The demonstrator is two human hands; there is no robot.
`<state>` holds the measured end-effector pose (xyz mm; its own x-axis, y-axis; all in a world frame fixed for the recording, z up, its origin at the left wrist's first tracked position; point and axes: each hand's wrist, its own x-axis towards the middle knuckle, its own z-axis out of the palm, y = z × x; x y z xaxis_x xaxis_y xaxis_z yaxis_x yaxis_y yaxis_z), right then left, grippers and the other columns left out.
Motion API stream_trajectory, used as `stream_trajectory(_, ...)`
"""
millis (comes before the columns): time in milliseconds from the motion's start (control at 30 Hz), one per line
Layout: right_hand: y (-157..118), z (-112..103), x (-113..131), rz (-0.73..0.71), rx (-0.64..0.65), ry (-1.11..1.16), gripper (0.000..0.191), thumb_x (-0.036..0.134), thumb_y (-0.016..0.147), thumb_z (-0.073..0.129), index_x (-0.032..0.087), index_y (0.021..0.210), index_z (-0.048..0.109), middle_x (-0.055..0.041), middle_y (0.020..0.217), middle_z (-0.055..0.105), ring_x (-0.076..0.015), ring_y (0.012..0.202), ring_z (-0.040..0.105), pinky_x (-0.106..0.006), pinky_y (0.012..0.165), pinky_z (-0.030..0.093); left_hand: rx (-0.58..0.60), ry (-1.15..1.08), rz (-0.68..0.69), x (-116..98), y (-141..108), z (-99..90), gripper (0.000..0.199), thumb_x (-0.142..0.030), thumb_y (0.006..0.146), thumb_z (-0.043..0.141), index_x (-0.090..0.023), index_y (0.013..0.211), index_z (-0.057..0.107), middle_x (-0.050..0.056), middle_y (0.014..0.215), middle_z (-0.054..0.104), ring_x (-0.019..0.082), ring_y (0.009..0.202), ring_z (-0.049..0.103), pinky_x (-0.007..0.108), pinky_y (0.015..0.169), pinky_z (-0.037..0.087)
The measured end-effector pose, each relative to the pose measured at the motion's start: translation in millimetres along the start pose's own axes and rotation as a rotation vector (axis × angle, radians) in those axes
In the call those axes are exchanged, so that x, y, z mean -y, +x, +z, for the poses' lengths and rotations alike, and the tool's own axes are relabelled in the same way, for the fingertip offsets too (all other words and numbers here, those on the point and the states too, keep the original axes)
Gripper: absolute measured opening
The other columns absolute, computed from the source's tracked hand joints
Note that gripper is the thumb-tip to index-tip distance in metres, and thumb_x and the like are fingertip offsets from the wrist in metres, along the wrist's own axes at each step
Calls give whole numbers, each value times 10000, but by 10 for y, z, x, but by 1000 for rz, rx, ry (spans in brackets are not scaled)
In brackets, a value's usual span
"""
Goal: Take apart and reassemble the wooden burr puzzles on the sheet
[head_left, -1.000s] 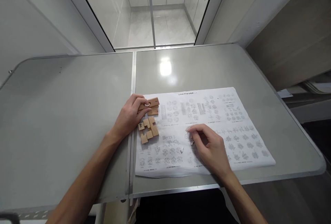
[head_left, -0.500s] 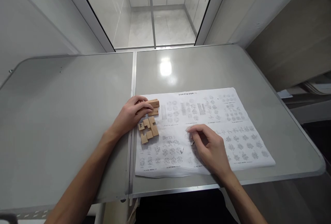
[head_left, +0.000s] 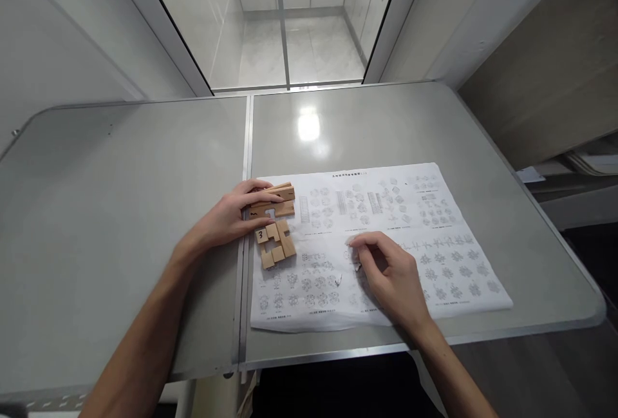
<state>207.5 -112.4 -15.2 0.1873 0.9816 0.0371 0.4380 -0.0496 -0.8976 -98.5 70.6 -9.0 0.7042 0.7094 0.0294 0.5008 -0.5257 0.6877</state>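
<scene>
At the left end of the printed sheet [head_left: 318, 244], my left hand [head_left: 226, 213] rests with its fingers stretched out. Its index finger lies across an upper wooden bar [head_left: 288, 194], while the thumb is spread toward the front. A notched wooden bar [head_left: 284, 209] with a dark mark shows between them. Just in front is a group of notched wooden blocks [head_left: 288, 245], one bearing a handwritten 3. My right hand [head_left: 393, 270] rests on the sheet's middle, thumb and index finger pinched together. I see nothing between those fingertips; its other fingers are mostly hidden.
The sheet carries rows of small line drawings and has a small torn spot [head_left: 338, 280]. It lies on a grey table [head_left: 386, 128] with a metal seam [head_left: 248, 141] left of the blocks. Shelves with papers [head_left: 596, 163] stand at the right.
My left hand has slid slightly left and its thumb has spread from the index finger, exposing more of the notched bar. My right hand has stayed in place.
</scene>
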Motion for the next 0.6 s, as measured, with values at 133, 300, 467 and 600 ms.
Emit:
stream_trajectory(133,-6,1,-9,5,5,1,180,274,1074,563,246,1011,729,-54,1002,776,-231,874,722,-376,756,577,-22,13,1,-8,-5,18,360,-505,1002,706,-335,1317,748,84,1460,609,301,1320,640,497,1114,588)
stream_trajectory(300,-17,-9,-17,15,8,3,178,278,1076,567,250,1020,733,-54,1003,782,-236,884,729,-381,764,587,-53,16,2,-36,-6,31,377,-547,998,705,-304,1280,766,99,1445,638,306,1296,659,494,1095,594)
stream_trajectory(467,-9,-10,-15,1,0,0,185,292,1074,566,248,1009,734,-65,998,784,-245,879,735,-384,744,596,-107,50,30,-67,-12,57,319,-511,1026,679,-290,1233,780,98,1405,671,293,1264,677,484,1061,606)
stream_trajectory(600,-7,-10,-4,2,-2,-1,187,288,1074,562,247,1003,731,-63,992,780,-237,856,727,-377,734,587,-159,78,60,-81,-11,94,269,-456,1036,683,-279,1214,780,97,1375,689,275,1237,693,453,1025,616)
